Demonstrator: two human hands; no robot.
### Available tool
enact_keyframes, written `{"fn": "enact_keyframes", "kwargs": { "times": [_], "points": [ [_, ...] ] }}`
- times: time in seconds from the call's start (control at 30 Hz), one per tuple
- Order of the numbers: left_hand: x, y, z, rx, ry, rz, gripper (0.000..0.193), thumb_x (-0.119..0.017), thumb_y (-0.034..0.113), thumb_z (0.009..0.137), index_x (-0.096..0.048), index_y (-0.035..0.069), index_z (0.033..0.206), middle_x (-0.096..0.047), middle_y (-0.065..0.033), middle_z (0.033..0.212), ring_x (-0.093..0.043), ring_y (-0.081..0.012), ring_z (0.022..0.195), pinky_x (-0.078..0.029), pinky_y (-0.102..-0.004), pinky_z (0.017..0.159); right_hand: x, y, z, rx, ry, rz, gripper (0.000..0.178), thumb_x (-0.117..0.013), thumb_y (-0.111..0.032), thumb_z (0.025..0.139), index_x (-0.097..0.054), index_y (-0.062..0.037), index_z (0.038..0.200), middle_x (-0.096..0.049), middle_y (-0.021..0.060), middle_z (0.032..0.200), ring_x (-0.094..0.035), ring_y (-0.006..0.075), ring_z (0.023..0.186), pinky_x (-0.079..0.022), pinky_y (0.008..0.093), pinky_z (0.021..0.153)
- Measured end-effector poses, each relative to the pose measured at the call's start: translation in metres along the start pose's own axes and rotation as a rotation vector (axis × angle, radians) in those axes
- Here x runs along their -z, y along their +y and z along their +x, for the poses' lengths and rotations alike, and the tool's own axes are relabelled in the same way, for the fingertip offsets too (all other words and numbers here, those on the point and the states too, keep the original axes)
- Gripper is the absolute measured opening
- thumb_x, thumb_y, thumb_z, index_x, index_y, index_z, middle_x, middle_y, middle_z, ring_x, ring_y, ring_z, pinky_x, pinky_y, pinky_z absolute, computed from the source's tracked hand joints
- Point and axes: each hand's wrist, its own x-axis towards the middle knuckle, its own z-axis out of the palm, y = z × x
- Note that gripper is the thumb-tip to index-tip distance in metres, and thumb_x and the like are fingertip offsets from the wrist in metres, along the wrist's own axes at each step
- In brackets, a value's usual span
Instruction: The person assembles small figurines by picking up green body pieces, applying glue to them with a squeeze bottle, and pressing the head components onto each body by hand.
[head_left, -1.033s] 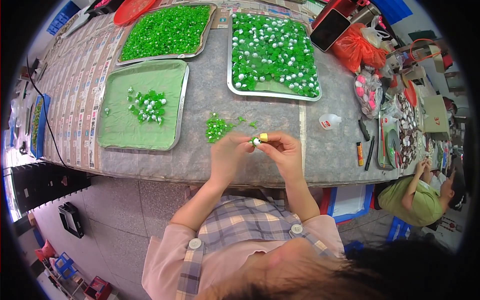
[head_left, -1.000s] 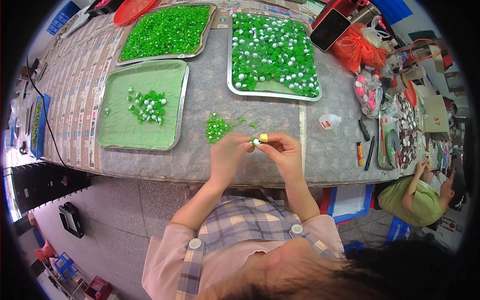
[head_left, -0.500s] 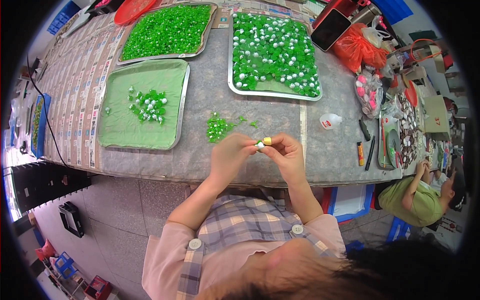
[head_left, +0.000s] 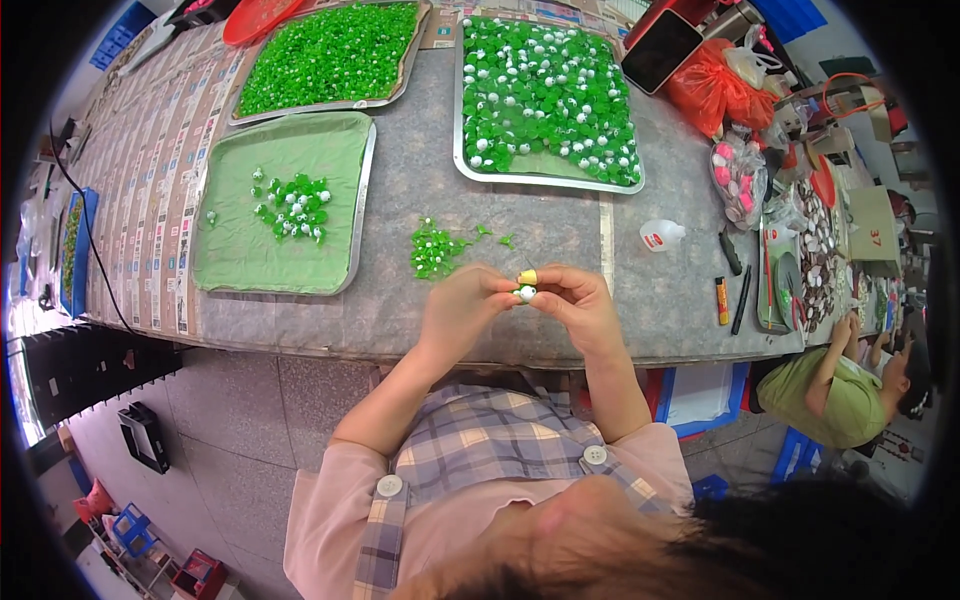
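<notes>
Above the table's near edge, my left hand and my right hand meet fingertip to fingertip. Pinched between them is a small white ball with a green piece; which fingers bear which part is hard to make out. A small yellow cap-like piece sits at my right index fingertip, with a thin line rising from it. Just beyond my left hand lies a loose pile of small green plastic pieces. To the left, a tray lined with green cloth carries a cluster of green-and-white pieces.
A tray of green-and-white pieces and a tray of small green pieces stand farther back. On the right are a white bottle, a glue stick, a black pen and a red bag. A person in green works at far right.
The white ball has turned and shows more plainly between my fingertips. The yellow piece has tilted upright and shifted slightly left. My hands stay nearly in place.
</notes>
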Motion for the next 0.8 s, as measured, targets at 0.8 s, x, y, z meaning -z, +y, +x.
{"fn": "enact_keyframes", "kwargs": {
  "times": [0.8],
  "points": [
    [0.066,-0.006,0.011,-0.224,0.452,0.479,0.010,-0.060,0.001,0.063,-0.055,0.003,0.071,-0.053,-0.0044,0.069,-0.049,-0.0137,0.063,-0.040,-0.0237,0.059,0.005,0.007,0.037,0.332,0.248,-0.808,0.015,-0.059,-0.004,0.065,-0.054,-0.0018,0.079,-0.052,0.0057,0.077,-0.051,0.0149,0.064,-0.041,0.0237,0.057]
  ]
}}
